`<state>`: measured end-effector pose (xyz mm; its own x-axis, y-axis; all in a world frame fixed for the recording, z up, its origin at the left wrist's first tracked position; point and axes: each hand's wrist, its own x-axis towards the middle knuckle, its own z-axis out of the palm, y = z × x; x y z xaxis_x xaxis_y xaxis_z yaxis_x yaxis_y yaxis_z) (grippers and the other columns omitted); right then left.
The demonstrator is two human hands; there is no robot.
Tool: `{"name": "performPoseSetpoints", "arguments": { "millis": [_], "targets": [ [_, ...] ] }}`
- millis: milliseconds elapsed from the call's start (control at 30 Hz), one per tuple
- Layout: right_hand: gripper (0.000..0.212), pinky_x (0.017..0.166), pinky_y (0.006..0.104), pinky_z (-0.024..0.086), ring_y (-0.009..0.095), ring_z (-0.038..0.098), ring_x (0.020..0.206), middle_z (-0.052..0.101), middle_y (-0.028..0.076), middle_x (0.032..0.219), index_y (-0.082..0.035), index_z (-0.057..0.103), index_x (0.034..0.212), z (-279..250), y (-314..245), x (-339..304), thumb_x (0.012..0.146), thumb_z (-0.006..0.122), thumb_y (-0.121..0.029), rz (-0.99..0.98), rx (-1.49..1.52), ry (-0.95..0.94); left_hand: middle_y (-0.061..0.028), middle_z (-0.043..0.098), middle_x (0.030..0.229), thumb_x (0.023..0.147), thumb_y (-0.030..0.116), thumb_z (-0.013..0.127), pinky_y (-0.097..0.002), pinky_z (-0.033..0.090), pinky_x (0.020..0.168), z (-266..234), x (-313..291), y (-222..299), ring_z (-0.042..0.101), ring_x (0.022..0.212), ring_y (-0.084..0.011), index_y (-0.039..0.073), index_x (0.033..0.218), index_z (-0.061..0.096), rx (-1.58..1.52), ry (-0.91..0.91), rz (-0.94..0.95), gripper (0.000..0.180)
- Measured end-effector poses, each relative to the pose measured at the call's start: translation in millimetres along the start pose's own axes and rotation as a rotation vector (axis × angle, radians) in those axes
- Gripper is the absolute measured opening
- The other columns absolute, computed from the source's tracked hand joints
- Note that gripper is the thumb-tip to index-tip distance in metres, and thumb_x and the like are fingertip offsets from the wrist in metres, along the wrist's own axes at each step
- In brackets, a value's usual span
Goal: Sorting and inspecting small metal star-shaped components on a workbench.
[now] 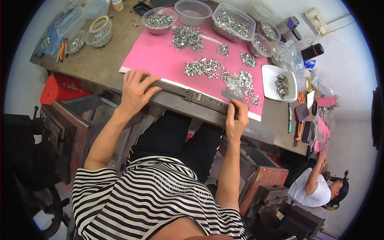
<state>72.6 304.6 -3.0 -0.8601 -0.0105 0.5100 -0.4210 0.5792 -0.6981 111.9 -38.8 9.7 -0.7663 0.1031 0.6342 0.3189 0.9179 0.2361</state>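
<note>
A long, narrow dark metal bar [172, 87] lies across the near edge of the pink cloth [152, 56], with a row of small silver metal pieces [206, 98] set along its right half. My left hand [136, 91] is closed on the bar's left end, thumb on the near side and fingers on the far side. At the other end my right hand [237, 120] pinches the bar between thumb and fingers. A flat grey metal strip [229, 96] juts out beside those fingertips; whether they touch it I cannot tell. Piles of silver pieces [203, 67] are spread on the cloth beyond.
Clear plastic tubs [233, 25] of metal pieces line the back. A white tray [267, 86] stands right of the cloth. Orange-handled pliers [299, 131] and a green-handled tool [289, 120] lie at the right. A red stool [60, 90] is at left; another person [314, 186] works at far right.
</note>
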Motion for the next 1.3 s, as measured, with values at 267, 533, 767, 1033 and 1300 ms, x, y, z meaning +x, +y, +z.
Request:
{"name": "performPoseSetpoints", "arguments": {
  "millis": [267, 533, 767, 1033, 1300],
  "targets": [
    [0.014, 0.084, 0.0394, 0.046, 0.029, 0.062, 0.087, 0.066, 0.012, 0.095, -0.002, 0.068, 0.104, 1, 2, 1, 0.09, 0.067, -0.002, -0.065, -0.116, 0.111, -0.0124, 0.058, 0.102, 0.077, 0.004, 0.078, -0.0409, 0.052, 0.082, -15, 55, 95, 0.062, 0.095, -0.0324, 0.002, 0.114, 0.062, -0.698, -0.253, 0.24, 0.04],
    [0.029, 0.091, 0.0418, 0.043, 0.029, 0.06, 0.096, 0.064, 0.011, 0.1, -0.004, 0.071, 0.113, -11, 21, -38, 0.086, 0.063, 0.001, -0.106, -0.424, 0.112, -0.005, 0.051, 0.097, 0.078, 0.03, 0.08, -0.0428, 0.036, 0.089, 83, 41, 113, 0.048, 0.095, -0.0244, 0.015, 0.117, 0.074, -0.303, -0.135, 0.245, 0.042],
    [0.013, 0.084, 0.028, 0.049, 0.017, 0.064, 0.095, 0.068, 0.01, 0.102, 0.003, 0.071, 0.103, -16, -12, -37, 0.095, 0.061, 0.003, 0.108, 0.202, 0.076, -0.0068, 0.058, 0.107, 0.083, 0.026, 0.078, -0.0512, 0.032, 0.101, 83, 28, 120, 0.052, 0.108, -0.0255, 0.016, 0.117, 0.072, -0.273, -0.063, 0.203, 0.037],
    [0.006, 0.071, 0.0407, 0.05, 0.031, 0.064, 0.076, 0.066, 0.014, 0.087, 0.0, 0.066, 0.097, -21, -3, 19, 0.092, 0.067, -0.001, -0.164, -0.079, 0.004, -0.0082, 0.058, 0.107, 0.085, 0.014, 0.074, -0.0547, 0.031, 0.106, 79, 18, 128, 0.056, 0.107, -0.0263, 0.009, 0.121, 0.063, -0.341, -0.088, 0.128, 0.038],
    [0.013, 0.078, 0.0441, 0.05, 0.035, 0.063, 0.087, 0.064, 0.018, 0.092, 0.001, 0.069, 0.099, 19, 84, 154, 0.091, 0.068, -0.01, -0.043, -0.179, -0.018, -0.0052, 0.066, 0.092, 0.091, 0.019, 0.068, -0.0534, 0.033, 0.106, 99, 96, 80, 0.064, 0.092, -0.0249, 0.012, 0.105, 0.069, -0.454, -0.112, 0.191, 0.015]
  ]
}}
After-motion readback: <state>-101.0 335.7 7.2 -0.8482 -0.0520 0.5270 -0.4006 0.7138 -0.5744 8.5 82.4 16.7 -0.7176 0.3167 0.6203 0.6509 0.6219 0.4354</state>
